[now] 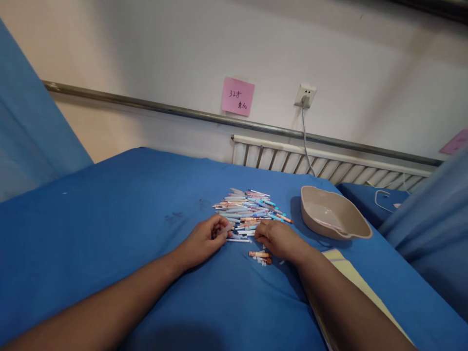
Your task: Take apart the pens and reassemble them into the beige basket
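A heap of pens and pen parts [241, 209] lies on the blue cloth [120, 209] in front of me. At the heap's near left edge, my left hand [206, 241] is closed on a pale, translucent pen barrel [228, 227]. My right hand [280, 239] is at the near right side of the heap, fingers curled down and pressed together; what they hold, if anything, is hidden. Just below that hand sit an orange pen piece [259, 254] and several small whitish bits [260, 261]. A white stick [238, 240] lies between the hands.
Right of the heap stands a beige plastic basin [336, 212] with a thin pale item inside. A yellow pad or folder [351, 273] lies partly under my right forearm. Behind are a radiator [278, 158], a metal rail [164, 108] and a plugged-in cord [304, 131]. Blue curtains [435, 219] hang at the sides.
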Demonstrator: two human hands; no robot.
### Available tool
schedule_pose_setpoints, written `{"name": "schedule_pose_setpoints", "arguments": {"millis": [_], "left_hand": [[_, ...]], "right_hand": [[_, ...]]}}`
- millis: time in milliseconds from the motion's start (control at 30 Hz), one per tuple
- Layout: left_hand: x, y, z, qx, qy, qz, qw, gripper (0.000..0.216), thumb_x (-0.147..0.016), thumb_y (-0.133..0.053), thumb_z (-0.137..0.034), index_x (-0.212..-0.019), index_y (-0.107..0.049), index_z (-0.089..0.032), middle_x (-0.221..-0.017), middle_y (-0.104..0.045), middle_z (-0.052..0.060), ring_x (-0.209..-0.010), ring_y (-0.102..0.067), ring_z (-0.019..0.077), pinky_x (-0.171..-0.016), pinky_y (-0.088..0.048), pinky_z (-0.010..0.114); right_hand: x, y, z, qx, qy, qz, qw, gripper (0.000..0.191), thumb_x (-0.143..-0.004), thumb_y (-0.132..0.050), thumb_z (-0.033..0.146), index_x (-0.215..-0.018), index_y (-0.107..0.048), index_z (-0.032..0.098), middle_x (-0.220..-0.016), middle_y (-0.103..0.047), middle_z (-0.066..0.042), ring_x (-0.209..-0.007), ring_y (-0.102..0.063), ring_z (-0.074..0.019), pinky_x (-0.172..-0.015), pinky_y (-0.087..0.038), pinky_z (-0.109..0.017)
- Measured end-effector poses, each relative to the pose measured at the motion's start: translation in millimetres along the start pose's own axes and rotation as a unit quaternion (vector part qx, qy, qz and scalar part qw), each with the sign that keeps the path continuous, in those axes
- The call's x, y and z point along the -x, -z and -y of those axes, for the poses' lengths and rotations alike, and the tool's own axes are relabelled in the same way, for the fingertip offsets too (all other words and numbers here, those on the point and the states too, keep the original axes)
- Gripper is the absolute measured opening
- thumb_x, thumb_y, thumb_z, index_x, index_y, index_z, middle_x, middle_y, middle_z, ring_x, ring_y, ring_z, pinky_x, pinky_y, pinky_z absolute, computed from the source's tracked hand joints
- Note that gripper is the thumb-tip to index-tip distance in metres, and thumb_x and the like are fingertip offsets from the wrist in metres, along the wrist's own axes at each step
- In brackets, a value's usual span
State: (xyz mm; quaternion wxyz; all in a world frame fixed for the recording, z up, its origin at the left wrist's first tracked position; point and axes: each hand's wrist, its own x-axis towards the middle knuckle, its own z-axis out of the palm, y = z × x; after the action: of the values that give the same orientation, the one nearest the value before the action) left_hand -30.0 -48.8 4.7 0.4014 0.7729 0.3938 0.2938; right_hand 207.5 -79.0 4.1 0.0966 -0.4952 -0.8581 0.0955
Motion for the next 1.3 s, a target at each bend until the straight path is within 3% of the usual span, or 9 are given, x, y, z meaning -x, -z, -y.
{"name": "schedule_pose_setpoints", "arguments": {"millis": [200,367,467,567,667,767,1133,1200,1300], "left_hand": [[-0.8,2.2,0.2,0.03,-0.009,0.009,0.999,0.015,-0.083,-0.046,-0.03,-0.089,-0.054,-0.018,-0.076,-0.056,0.0,-0.07,-0.051,0.0142,-0.064,-0.04,0.023],[1.2,3.8,-10.4,-0.009,-0.021,-0.008,1.0,0.014,-0.083,-0.046,-0.03,-0.082,-0.053,-0.018,-0.07,-0.051,-0.003,-0.065,-0.047,0.0127,-0.06,-0.037,0.021],[5.9,-0.2,-15.8,-0.066,-0.03,0.007,0.997,0.021,-0.079,-0.051,-0.027,-0.097,-0.055,-0.018,-0.068,-0.051,-0.004,-0.06,-0.045,0.0117,-0.057,-0.036,0.021],[10.8,-5.0,-19.4,-0.131,-0.087,0.052,0.986,0.026,-0.079,-0.053,-0.024,-0.104,-0.057,-0.02,-0.076,-0.058,-0.001,-0.067,-0.05,0.0128,-0.062,-0.037,0.022],[12.9,-6.1,-20.9,-0.17,-0.131,0.069,0.974,0.019,-0.081,-0.05,-0.021,-0.097,-0.061,-0.021,-0.082,-0.06,0.001,-0.076,-0.053,0.014,-0.068,-0.037,0.022],[12.9,-4.5,-20.2,-0.18,-0.137,0.066,0.972,0.018,-0.082,-0.05,-0.021,-0.096,-0.061,-0.021,-0.082,-0.06,0.001,-0.076,-0.054,0.0133,-0.068,-0.038,0.022],[13.4,-5.6,-9.8,-0.175,-0.152,0.064,0.971,0.01,-0.083,-0.052,-0.023,-0.086,-0.061,-0.02,-0.077,-0.059,-0.001,-0.07,-0.053,0.0113,-0.064,-0.037,0.02],[12.5,-4.4,-10.6,-0.172,-0.141,0.061,0.973,0.012,-0.083,-0.051,-0.024,-0.085,-0.062,-0.02,-0.076,-0.059,-0.001,-0.071,-0.054,0.0116,-0.065,-0.037,0.02],[9.8,-2.3,-11.2,-0.165,-0.11,0.04,0.979,0.014,-0.083,-0.05,-0.025,-0.081,-0.062,-0.019,-0.073,-0.06,-0.001,-0.069,-0.054,0.0119,-0.065,-0.038,0.021]], "right_hand": [[-3.8,-3.8,-0.7,0.024,-0.033,-0.009,0.999,0.008,-0.083,-0.05,0.017,-0.083,-0.058,0.016,-0.09,-0.062,-0.008,-0.087,-0.056,-0.0179,-0.075,-0.037,-0.026],[-4.0,-7.6,9.1,-0.126,-0.064,-0.1,0.985,0.007,-0.084,-0.047,0.015,-0.082,-0.053,0.018,-0.08,-0.06,-0.003,-0.074,-0.054,-0.0137,-0.066,-0.037,-0.023],[-5.2,-13.0,25.8,-0.306,-0.063,-0.106,0.944,0.003,-0.081,-0.052,0.018,-0.081,-0.051,0.02,-0.067,-0.055,0.003,-0.059,-0.05,-0.0105,-0.056,-0.036,-0.02],[-6.9,-18.9,41.8,-0.473,-0.063,-0.083,0.875,0.012,-0.076,-0.06,0.022,-0.079,-0.048,0.02,-0.059,-0.051,0.006,-0.053,-0.049,-0.0094,-0.051,-0.037,-0.02],[-8.5,-22.3,48.6,-0.545,-0.072,-0.079,0.831,0.019,-0.072,-0.064,0.024,-0.075,-0.046,0.02,-0.057,-0.051,0.007,-0.052,-0.05,-0.0093,-0.051,-0.039,-0.02],[-9.9,-23.8,47.1,-0.558,-0.091,-0.081,0.821,0.021,-0.069,-0.066,0.024,-0.074,-0.047,0.019,-0.056,-0.05,0.008,-0.05,-0.05,-0.0088,-0.049,-0.038,-0.02],[-13.9,-27.1,44.3,-0.534,-0.089,-0.07,0.838,0.02,-0.072,-0.065,0.028,-0.074,-0.047,0.02,-0.058,-0.049,0.007,-0.051,-0.048,-0.0089,-0.049,-0.038,-0.019],[-12.0,-23.8,39.4,-0.472,-0.089,-0.074,0.874,0.015,-0.077,-0.06,0.03,-0.075,-0.049,0.019,-0.057,-0.049,0.006,-0.051,-0.048,-0.0091,-0.049,-0.037,-0.019],[-7.1,-16.9,24.6,-0.277,-0.068,-0.115,0.951,0.007,-0.082,-0.054,0.025,-0.077,-0.055,0.019,-0.067,-0.057,0.002,-0.061,-0.052,-0.0109,-0.058,-0.038,-0.021]]}}
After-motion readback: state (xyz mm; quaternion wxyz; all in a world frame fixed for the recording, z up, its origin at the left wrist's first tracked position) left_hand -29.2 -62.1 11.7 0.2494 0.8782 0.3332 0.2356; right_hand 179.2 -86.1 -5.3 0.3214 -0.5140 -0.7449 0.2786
